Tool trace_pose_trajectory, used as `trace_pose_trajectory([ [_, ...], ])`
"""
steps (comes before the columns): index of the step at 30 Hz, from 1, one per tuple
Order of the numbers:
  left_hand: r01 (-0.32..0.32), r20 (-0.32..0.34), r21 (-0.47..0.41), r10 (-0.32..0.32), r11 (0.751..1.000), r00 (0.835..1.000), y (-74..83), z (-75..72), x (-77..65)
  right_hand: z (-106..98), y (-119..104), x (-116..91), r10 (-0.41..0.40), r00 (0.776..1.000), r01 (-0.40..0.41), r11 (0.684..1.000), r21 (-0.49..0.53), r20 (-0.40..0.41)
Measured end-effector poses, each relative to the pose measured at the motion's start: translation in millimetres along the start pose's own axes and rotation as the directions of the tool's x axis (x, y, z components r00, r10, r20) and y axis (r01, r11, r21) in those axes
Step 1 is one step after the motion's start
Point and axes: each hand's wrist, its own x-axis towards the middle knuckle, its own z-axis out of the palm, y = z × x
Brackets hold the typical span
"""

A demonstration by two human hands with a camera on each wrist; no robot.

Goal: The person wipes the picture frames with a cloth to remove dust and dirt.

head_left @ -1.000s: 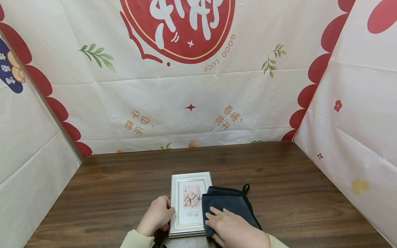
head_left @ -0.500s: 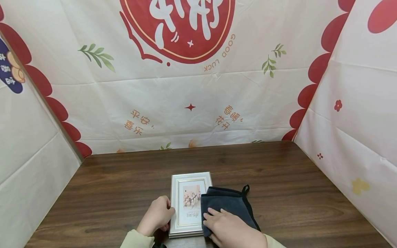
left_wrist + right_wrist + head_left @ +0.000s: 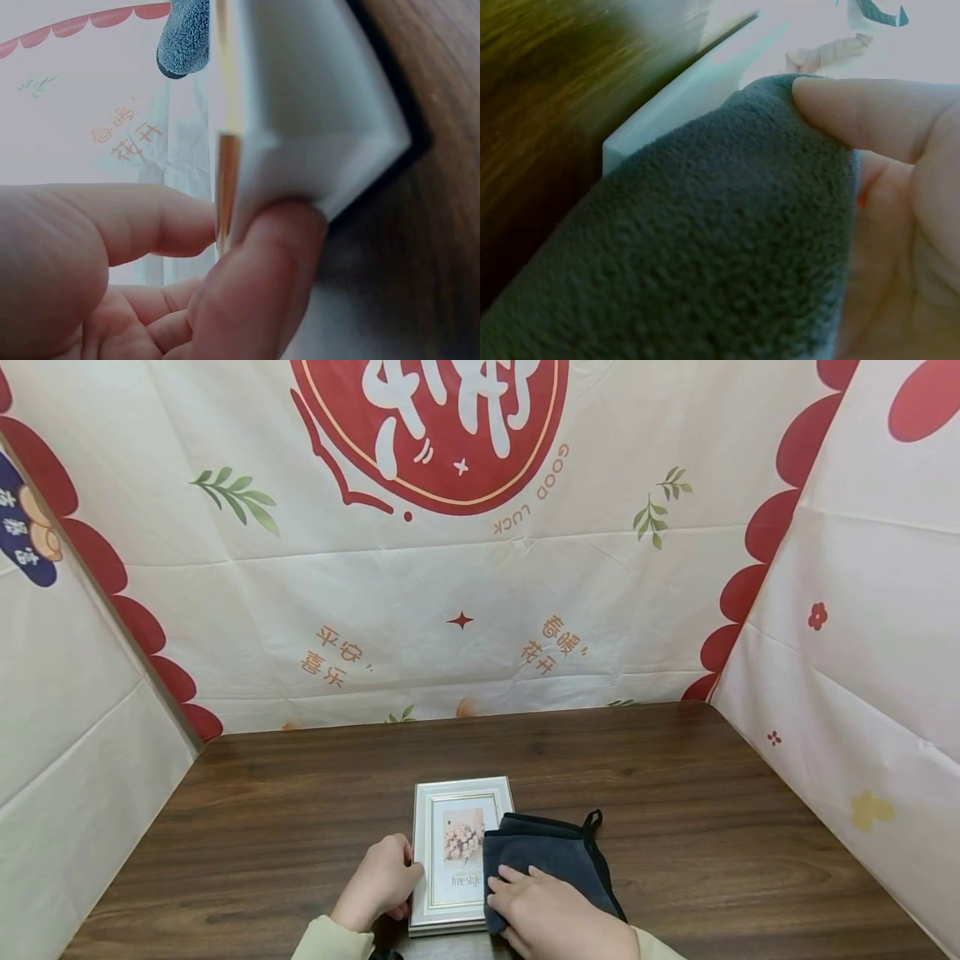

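A white picture frame (image 3: 423, 860) with gold inner trim and a pink flower print lies face up on the table. My left hand (image 3: 381, 878) holds its left side; in the left wrist view, the thumb and a finger pinch the edge (image 3: 285, 172). A folded dark grey-blue cloth (image 3: 555, 852) with black edging and a hanging loop covers the frame's right side. My right hand (image 3: 558, 914) lies over the cloth with its fingers on top. The right wrist view shows the thumb against the border of the cloth (image 3: 705, 225), the other fingers mostly hidden behind it.
The brown wooden table (image 3: 300, 793) extends around the frame on both sides and behind. A white printed cloth backdrop (image 3: 465, 577) with red scalloped borders stands at the back, and similar panels (image 3: 862, 652) close the sides.
My right hand and the cloth have shifted slightly left over the frame. The left hand and the picture frame stay in place.
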Motion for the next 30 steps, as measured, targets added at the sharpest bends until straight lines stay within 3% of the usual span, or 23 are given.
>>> trace_pose_trajectory([
  [30,0.016,0.003,0.014,-0.016,1.0,1.0,0.6,0.2,0.8,-0.4,-9.3,6.3,-0.03,0.999,0.029,0.998,-0.058,-0.028],
])
